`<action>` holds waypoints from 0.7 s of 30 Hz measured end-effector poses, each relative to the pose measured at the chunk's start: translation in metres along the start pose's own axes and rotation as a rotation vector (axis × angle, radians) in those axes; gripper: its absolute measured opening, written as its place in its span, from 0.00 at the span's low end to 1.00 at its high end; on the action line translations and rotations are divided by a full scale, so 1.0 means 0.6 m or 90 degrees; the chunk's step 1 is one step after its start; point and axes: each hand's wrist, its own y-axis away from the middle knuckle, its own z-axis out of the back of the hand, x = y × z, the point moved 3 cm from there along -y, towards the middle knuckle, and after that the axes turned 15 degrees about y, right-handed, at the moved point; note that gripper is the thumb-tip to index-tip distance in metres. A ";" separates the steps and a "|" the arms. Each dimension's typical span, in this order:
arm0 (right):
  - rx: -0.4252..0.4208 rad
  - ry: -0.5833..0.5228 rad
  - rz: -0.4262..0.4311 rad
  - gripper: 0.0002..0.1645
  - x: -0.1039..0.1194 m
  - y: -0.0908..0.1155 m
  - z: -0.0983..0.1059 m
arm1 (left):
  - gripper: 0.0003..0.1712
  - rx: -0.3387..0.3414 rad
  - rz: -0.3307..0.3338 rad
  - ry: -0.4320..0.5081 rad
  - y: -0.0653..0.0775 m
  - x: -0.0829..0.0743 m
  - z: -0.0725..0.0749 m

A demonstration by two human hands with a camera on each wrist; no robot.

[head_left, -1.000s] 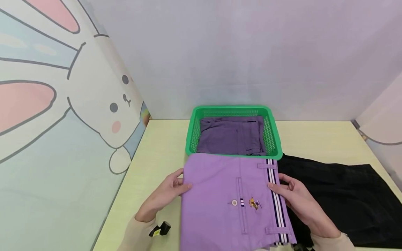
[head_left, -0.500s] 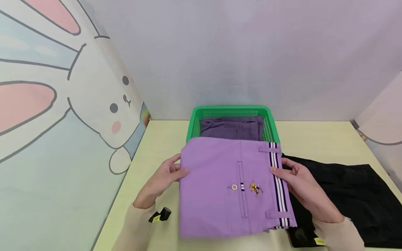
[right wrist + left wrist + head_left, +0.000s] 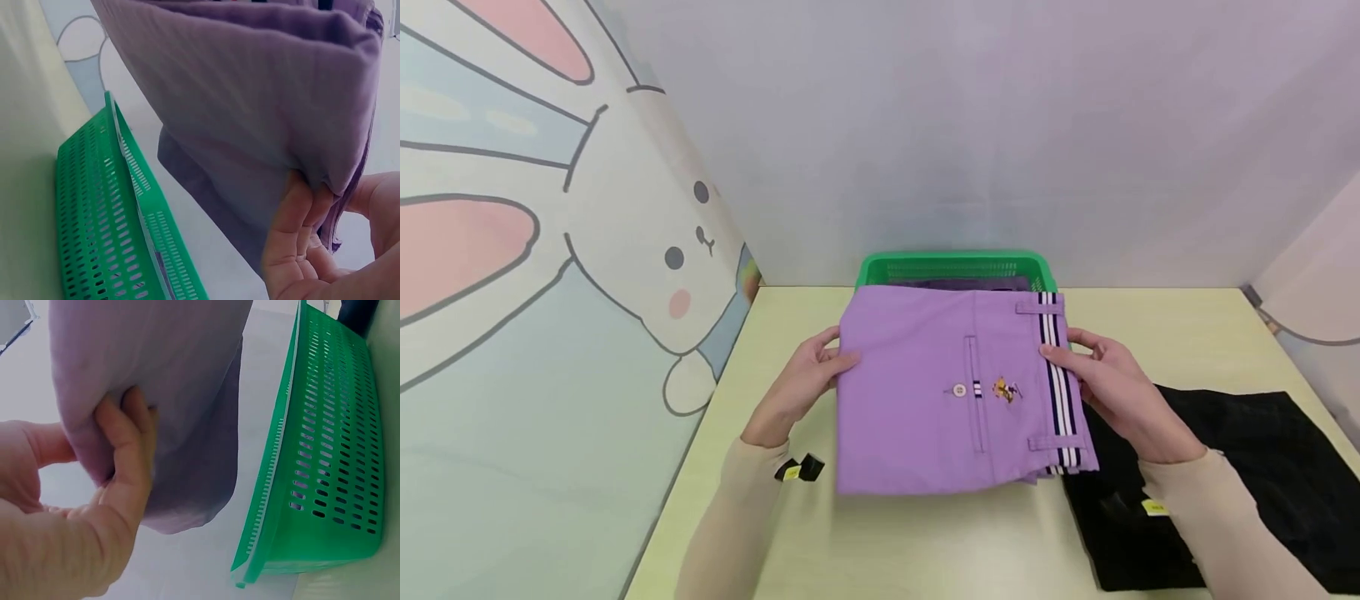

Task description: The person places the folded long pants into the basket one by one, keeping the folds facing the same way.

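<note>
Well, the left hand [image 3: 801, 379] and right hand [image 3: 1116, 383] each pinch one side of the folded purple cloth [image 3: 902, 400], up in the air by the green basket [image 3: 955, 256]. If one hand slips, I think the folds could flop open. It looks almost as wide as the basket, so a corner might bump. From above you see a button [image 3: 959, 390]; only the wrist views show fingers [image 3: 122, 434] tucked underneath and a gap before the basket.
</note>
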 end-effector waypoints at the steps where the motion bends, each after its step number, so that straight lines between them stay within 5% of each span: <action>1: -0.005 0.001 0.001 0.32 0.003 -0.006 0.002 | 0.36 -0.011 -0.001 0.004 -0.008 -0.001 0.000; 11: -0.053 0.003 0.007 0.45 0.022 -0.072 0.017 | 0.36 -0.148 -0.054 0.050 -0.087 -0.013 -0.001; 21: -0.100 0.062 -0.005 0.50 0.017 -0.124 0.034 | 0.36 -0.201 -0.062 0.003 -0.140 -0.011 -0.001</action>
